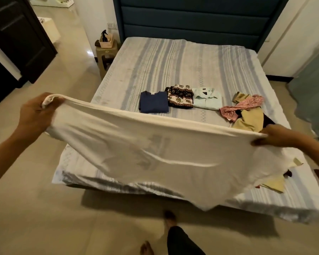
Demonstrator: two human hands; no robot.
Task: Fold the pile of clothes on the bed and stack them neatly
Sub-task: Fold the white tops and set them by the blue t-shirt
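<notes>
A white garment [155, 153] is held spread across the middle of the frame, above the bed [173, 61]. Its top edge is gripped at the left by the left hand [35, 115] and pinched at the right by the right hand [273, 136]. Above centre, three folded pieces [180, 99] are laid in a row; an unfolded pile [247, 113] is seen at right.

1. White garment [155, 153] is stretched wide in the air over the bed's foot, one top corner in each hand, a faint grey print showing through
2. Folded navy top [153, 102], elephant-print piece [181, 96] and pale mint shirt [207, 98] lie in a row mid-bed
3. Unfolded pile [245, 113] of pink and mustard clothes sits just right of the row
</notes>
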